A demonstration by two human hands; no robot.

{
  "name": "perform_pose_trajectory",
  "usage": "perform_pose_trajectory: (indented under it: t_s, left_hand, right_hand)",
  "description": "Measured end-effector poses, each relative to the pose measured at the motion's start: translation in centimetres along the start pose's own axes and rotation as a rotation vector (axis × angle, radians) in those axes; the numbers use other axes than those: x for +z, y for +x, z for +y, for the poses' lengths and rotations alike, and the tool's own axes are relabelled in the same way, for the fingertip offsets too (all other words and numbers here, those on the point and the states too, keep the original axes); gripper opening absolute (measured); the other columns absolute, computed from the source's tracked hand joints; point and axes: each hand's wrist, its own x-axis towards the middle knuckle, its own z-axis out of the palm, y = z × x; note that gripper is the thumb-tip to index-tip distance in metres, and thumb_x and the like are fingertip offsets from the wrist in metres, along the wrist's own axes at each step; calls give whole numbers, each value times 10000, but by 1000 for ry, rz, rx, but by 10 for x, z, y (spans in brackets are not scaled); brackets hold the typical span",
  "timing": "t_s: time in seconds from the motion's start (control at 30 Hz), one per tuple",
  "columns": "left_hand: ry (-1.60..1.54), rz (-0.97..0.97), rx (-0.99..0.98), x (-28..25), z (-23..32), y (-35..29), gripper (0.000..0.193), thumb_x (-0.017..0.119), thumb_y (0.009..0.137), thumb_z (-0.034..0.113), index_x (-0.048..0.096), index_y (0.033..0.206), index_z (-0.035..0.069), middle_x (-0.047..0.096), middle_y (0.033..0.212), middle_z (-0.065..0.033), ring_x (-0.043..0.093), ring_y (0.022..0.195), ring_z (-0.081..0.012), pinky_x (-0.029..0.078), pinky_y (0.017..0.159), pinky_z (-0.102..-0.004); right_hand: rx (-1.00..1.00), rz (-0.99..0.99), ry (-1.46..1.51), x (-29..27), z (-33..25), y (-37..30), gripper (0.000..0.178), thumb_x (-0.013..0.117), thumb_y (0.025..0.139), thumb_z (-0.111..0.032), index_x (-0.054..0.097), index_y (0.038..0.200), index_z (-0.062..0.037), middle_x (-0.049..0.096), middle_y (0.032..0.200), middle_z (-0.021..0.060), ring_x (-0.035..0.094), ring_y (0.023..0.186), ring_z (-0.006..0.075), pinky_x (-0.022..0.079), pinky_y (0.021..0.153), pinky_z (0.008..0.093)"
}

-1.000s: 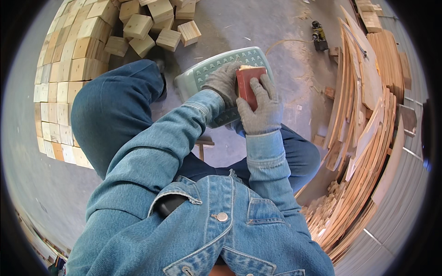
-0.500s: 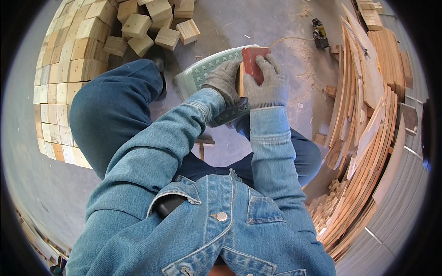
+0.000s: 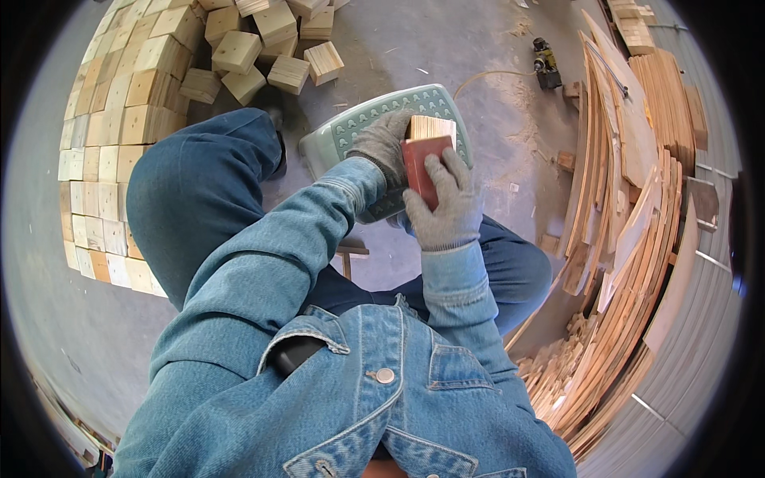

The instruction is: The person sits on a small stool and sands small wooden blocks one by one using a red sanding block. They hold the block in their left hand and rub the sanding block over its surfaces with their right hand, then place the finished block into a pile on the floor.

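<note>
In a grey work glove, my left hand (image 3: pixel 381 148) grips a pale wooden block (image 3: pixel 433 127) from its left side, above a green plastic stool (image 3: pixel 339 134) with a raised pattern on top. My right hand (image 3: pixel 448 204), gloved too, holds a reddish-brown sanding block (image 3: pixel 418 169), its fingers lying over the right part of it. The sanding block covers the near side of the wooden block and appears to touch it. The left fingertips are hidden behind the wooden block.
A large stack of wooden blocks (image 3: pixel 107 155) stands on the left, with several loose blocks (image 3: pixel 237 52) beyond it. Long boards (image 3: pixel 637 263) lie piled on the right. A yellow-and-black power tool (image 3: pixel 546 65) with a cord or hose rests on the floor at the far right.
My right hand and the sanding block have moved nearer and slightly left, from the wooden block's right side to its near side. The wooden block's far end now shows.
</note>
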Motion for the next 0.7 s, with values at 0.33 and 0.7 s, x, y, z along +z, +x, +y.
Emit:
perform_pose_trajectory:
  t_s: [0.33,0.7]
  left_hand:
    - [63,4,72,8,-11,4,963,911,693,391,485,1521,145,553,1497,-189,518,1441,-390,411,1240,-441]
    - [5,28,76,-3,2,-2,977,914,677,417,487,1519,164,570,1485,-183,522,1435,-392,412,1240,-459]
  right_hand:
    - [-27,70,56,11,10,24,607,899,701,-201,762,1280,-86,615,1455,203,608,1293,450,506,1100,550]
    - [0,92,25,23,21,67,585,876,761,-230,755,1310,-69,629,1459,210,618,1332,422,501,1145,499]
